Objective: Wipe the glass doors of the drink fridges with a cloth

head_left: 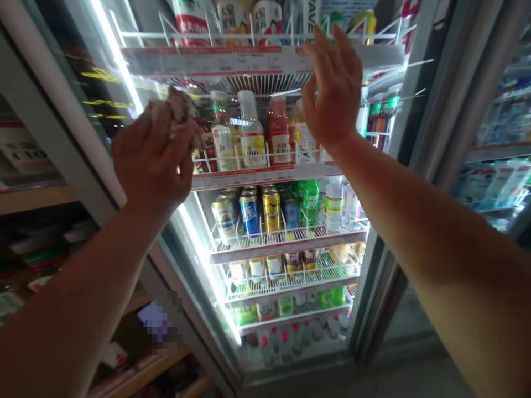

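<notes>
From the head camera, the left hand [151, 160] is closed around a crumpled, mottled cloth or wad of paper [178, 110], blurred, held up in front of the open glass door [78, 94] of a lit drinks fridge, just beside its bright vertical light strip [118, 61]. The wad sits at the level of the second wire shelf [257, 176], near the leftmost bottles there.

The right hand [334, 91] is open, fingers spread and pointing up, its palm toward the fridge. It lies over the price strip of the top wire shelf [232, 59]; whether it touches the strip cannot be told.

Between the two hands stand a clear plastic bottle with a white and yellow label [251, 135] and a red drink bottle [279, 130]. One shelf lower stand a blue can [249, 213], a gold can [271, 210] and a green plastic bottle [309, 202]. Lower shelves hold more small bottles, too blurred to tell apart.
</notes>
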`<state>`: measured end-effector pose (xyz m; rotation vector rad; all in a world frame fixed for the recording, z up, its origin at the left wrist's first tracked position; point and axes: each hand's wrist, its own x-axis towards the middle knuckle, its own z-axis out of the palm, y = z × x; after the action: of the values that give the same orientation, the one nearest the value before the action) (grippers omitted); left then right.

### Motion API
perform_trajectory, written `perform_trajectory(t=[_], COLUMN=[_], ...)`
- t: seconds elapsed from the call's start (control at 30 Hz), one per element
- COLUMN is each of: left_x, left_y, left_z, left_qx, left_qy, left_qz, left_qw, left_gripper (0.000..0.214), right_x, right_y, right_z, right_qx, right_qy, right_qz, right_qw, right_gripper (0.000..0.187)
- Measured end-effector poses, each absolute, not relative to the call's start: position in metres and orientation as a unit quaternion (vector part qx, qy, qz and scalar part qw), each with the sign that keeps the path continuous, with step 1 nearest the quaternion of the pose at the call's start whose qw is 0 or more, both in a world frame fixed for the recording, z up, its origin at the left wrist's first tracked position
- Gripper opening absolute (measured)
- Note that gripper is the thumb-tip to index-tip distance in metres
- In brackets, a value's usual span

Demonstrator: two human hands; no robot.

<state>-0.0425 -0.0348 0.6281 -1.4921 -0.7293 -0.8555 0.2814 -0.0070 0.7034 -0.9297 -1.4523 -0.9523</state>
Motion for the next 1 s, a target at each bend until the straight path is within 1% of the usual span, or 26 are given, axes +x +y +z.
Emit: perform_trajectory(t=[0.07, 0.17, 0.2, 0.23, 0.37, 0.43, 0.5, 0.57, 0.63, 0.67, 0.77, 0.83, 0.87, 0.93, 1.0], left_x=[-0.04, -0.043, -0.047, -0.053, -0.073, -0.071, -0.062, -0.055, -0.055, -0.058, -0.069, -0.071, -0.069, -0.06, -0.05], left_y=[-0.034, -0.033, -0.032, -0.031, -0.028, -0.028, -0.032, -0.037, -0.041, -0.042, -0.04, -0.037, -0.036, -0.035, -0.037], left_z=[0.619, 0.608, 0.609, 0.613, 0.629, 0.624, 0.611, 0.604, 0.611, 0.62, 0.647, 0.652, 0.65, 0.641, 0.637], left_qx=[-0.676, -0.776, -0.79, -0.787, -0.666, -0.637, -0.675, -0.73, -0.752, -0.747, -0.678, -0.648, -0.65, -0.69, -0.728], left_qy=[-0.269, -0.13, -0.118, -0.134, -0.31, -0.309, -0.245, -0.174, -0.173, -0.208, -0.35, -0.362, -0.343, -0.285, -0.251], left_qz=[-0.342, -0.223, -0.206, -0.22, -0.402, -0.433, -0.378, -0.275, -0.21, -0.218, -0.344, -0.4, -0.401, -0.348, -0.286], left_qw=[0.595, 0.575, 0.566, 0.56, 0.546, 0.558, 0.585, 0.6, 0.601, 0.593, 0.547, 0.537, 0.546, 0.567, 0.571], left_gripper=[0.055, 0.051, 0.052, 0.052, 0.057, 0.061, 0.063, 0.061, 0.056, 0.053, 0.05, 0.054, 0.056, 0.059, 0.055], right_x=[0.282, 0.282, 0.282, 0.282, 0.282, 0.282, 0.282, 0.282, 0.282, 0.281, 0.281, 0.282, 0.282, 0.282, 0.283], right_y=[-0.006, -0.006, -0.006, -0.006, -0.008, -0.008, -0.008, -0.007, -0.007, -0.008, -0.01, -0.011, -0.011, -0.009, -0.007], right_z=[0.704, 0.703, 0.703, 0.703, 0.703, 0.703, 0.703, 0.702, 0.702, 0.702, 0.702, 0.703, 0.703, 0.704, 0.705], right_qx=[-0.397, -0.389, -0.386, -0.385, -0.393, -0.395, -0.392, -0.385, -0.38, -0.381, -0.399, -0.411, -0.415, -0.415, -0.413], right_qy=[-0.614, -0.614, -0.613, -0.611, -0.614, -0.621, -0.618, -0.615, -0.613, -0.614, -0.611, -0.604, -0.601, -0.597, -0.597], right_qz=[-0.405, -0.416, -0.421, -0.424, -0.416, -0.406, -0.408, -0.411, -0.41, -0.409, -0.412, -0.416, -0.418, -0.424, -0.426], right_qw=[0.549, 0.547, 0.547, 0.546, 0.544, 0.542, 0.546, 0.552, 0.559, 0.557, 0.546, 0.541, 0.54, 0.54, 0.54], right_gripper=[0.056, 0.056, 0.055, 0.055, 0.056, 0.056, 0.055, 0.055, 0.054, 0.055, 0.057, 0.059, 0.059, 0.06, 0.062])
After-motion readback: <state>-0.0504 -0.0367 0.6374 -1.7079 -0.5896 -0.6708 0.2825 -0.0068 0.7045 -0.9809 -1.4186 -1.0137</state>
